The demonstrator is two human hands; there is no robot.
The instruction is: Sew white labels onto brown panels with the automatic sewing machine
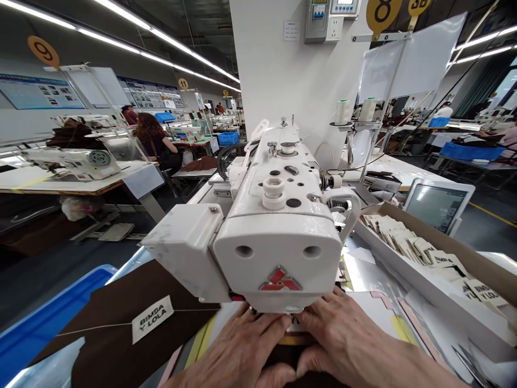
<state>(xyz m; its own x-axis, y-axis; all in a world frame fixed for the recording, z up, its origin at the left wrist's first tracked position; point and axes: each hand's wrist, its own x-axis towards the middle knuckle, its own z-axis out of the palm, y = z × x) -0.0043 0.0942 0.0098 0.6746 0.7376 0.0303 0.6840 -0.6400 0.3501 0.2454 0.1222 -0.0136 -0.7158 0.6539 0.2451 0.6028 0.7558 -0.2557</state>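
The left hand and right hand press flat together on the work beneath the sewing machine; many labels remain boxed, 1 label lies on brown fabric.

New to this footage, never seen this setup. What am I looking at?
There is one view, from a camera on the person's head, looking forward and down. The white machine is an industrial sewing machine, seen from its end. The left hand and right hand press flat on dark work under it, mostly hidden from view. Left of them lies brown fabric with a BIMBA Y LOLA label. On the right, a cardboard tray holds a row of similar labels.
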